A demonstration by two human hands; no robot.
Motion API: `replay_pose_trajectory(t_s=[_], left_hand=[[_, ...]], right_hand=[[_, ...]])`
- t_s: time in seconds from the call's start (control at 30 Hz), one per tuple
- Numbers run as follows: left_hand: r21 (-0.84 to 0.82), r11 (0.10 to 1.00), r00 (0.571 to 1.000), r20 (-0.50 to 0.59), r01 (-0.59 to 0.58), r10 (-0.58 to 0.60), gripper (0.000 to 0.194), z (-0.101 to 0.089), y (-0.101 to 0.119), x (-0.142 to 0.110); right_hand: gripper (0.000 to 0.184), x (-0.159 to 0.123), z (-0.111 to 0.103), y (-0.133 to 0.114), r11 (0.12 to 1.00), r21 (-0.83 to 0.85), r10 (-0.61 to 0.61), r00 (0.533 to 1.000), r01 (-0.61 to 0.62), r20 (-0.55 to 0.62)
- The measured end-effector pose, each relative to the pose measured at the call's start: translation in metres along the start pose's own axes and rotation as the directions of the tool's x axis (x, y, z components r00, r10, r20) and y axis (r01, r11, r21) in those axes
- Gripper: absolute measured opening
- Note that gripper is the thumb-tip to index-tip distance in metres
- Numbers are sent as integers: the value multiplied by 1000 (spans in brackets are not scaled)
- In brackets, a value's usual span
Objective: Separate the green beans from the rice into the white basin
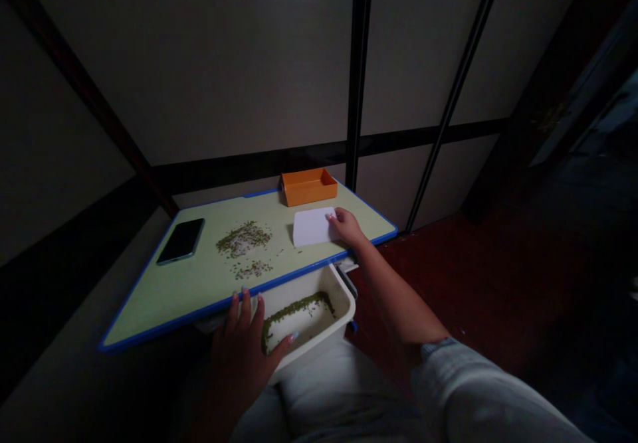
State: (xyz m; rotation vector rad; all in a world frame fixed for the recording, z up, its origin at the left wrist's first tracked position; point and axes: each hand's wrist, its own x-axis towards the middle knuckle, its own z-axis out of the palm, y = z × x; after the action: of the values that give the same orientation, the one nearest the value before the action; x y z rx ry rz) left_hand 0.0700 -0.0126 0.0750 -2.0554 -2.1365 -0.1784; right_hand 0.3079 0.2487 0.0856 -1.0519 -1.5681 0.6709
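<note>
My right hand (346, 226) pinches the right edge of a white card (313, 228), thumb on top, held at the tabletop. To the card's left lies a loose heap of small green and pale seeds or grains (244, 238), with a smaller scatter in front. Below the table's front edge, a white plastic tub (343, 307) sits over my lap with green grains along its inner far side. My left hand (244, 337) grips across the tub's left end, its fingers spread at the table edge and thumb over the tub; that end is hidden.
An orange open box (309, 187) stands at the back of the pale green, blue-edged table (164, 303). A dark-screened phone (182, 240) lies at its left. Panelled doors (249, 64) rise right behind the table. Dark red floor (438, 270) shows at the right.
</note>
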Motion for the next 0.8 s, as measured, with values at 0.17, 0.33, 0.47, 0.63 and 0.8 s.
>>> replay_pose_trajectory(t_s=[0.17,0.33,0.47,0.63,0.8], left_hand=[[-3,1000,1000,-16,1,-1,76,2,-1,-1],[-7,1000,1000,-22,-3,3,75,1,0,0],[-7,1000,1000,-5,5,-5,77,0,0,0],[-2,1000,1000,16,7,-7,78,-3,1,0],[1,1000,1000,24,9,-9,78,-5,2,0]], right_hand=[[25,-1,0,-4,1000,26,3,998,-5,64],[26,-2,0,-6,998,59,4,993,-11,119],[26,-3,0,-7,997,73,-1,987,-11,161],[27,-5,0,-9,997,71,-4,979,-10,201],[30,-10,1,-14,999,52,-2,970,-11,241]])
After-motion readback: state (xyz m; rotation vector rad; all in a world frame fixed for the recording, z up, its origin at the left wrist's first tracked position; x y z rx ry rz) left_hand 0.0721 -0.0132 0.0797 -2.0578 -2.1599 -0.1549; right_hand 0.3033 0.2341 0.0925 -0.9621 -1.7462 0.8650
